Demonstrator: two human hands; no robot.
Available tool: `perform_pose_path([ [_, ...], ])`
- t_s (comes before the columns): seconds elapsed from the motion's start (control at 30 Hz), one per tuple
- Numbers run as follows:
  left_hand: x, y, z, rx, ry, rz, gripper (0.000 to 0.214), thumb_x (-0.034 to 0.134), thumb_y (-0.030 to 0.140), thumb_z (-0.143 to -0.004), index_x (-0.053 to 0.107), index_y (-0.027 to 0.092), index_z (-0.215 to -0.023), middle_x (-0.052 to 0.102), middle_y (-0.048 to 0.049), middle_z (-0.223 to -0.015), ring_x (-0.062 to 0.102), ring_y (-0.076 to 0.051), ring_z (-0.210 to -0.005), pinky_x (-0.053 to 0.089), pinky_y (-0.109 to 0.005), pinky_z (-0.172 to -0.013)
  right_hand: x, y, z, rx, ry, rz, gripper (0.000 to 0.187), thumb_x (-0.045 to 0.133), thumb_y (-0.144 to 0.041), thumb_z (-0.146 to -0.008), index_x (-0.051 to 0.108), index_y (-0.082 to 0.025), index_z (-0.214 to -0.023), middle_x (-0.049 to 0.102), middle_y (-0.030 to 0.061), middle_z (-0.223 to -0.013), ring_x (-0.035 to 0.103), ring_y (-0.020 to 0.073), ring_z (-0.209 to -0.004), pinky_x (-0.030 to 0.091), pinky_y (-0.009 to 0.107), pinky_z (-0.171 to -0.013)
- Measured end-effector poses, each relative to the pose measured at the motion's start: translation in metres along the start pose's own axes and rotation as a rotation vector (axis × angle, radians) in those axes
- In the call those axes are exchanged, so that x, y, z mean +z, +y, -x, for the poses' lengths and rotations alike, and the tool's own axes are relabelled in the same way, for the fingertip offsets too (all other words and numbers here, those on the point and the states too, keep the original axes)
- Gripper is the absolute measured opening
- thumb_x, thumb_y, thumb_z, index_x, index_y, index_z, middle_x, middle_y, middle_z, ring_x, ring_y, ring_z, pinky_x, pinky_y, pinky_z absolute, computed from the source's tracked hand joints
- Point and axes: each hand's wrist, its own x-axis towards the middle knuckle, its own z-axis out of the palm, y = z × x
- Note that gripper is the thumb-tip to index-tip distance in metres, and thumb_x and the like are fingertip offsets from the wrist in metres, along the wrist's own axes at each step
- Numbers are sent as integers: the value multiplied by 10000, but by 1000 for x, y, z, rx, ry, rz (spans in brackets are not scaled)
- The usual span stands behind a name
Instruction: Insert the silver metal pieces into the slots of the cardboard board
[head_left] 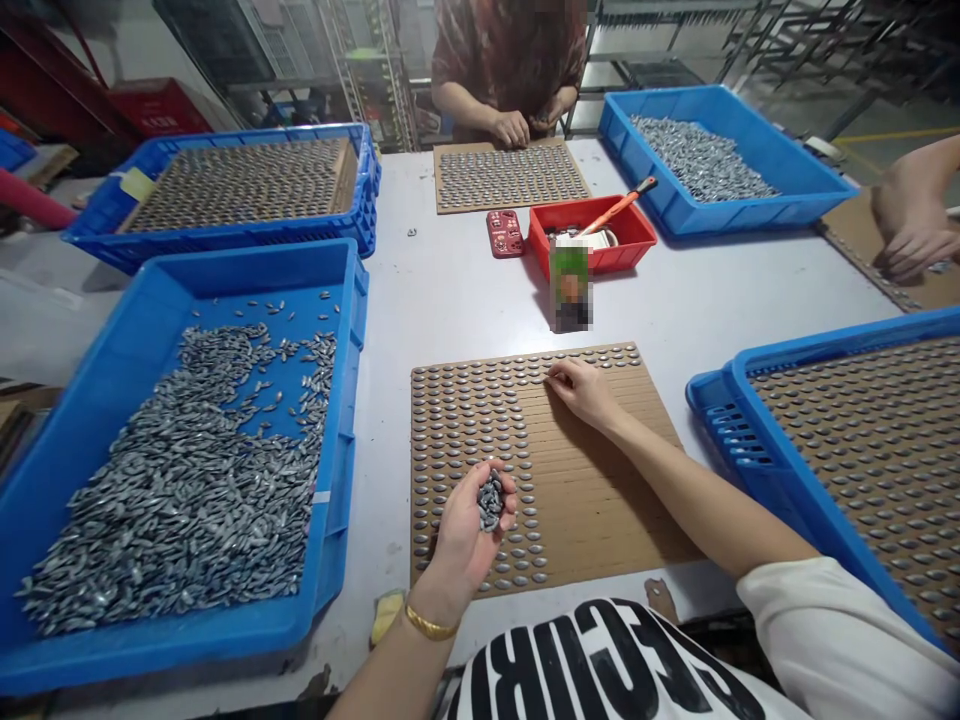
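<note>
My left hand (469,525) is cupped, palm up, around a small heap of grey spindle-shaped metal pieces (490,503). It hovers above the left part of a brown cardboard sheet (600,480). Rows of the same metal pieces (457,410) lie on the sheet's left side and along its far edge; bare ribbed cardboard shows at the centre and right. Near the far rows, my right hand (581,393) has its fingertips pinched together at the end of a row, right beside a piece. Whatever lies between those fingertips is hidden.
A blue tray of loose pieces (349,400) stands at left. Blue crates with filled sheets are at back left (367,190) and right (720,400). A red box (622,258) holds an orange-handled tool. Another blue tray (780,210) and two co-workers' hands (512,128) (911,245) are beyond.
</note>
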Motion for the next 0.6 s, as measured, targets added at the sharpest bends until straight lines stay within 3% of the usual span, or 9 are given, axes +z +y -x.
perform_pose_path([
  [0.37,-2,-3,1,49,-1,-81,210,648,333,-795,568,169,-899,640,-30,-756,584,-108,-590,427,-183,-465,-2,1,1,-55,-16,61,135,513,-188,-846,644,-196,-818,605,63,-851,560,193,-761,434,293,-699],
  [0.6,0,-1,3,34,8,-33,129,597,173,-775,600,143,-900,682,-79,-807,657,-154,-663,544,-260,-607,-6,-2,1,-45,-1,36,132,512,-198,-851,643,-195,-830,614,69,-846,568,203,-765,451,314,-713],
])
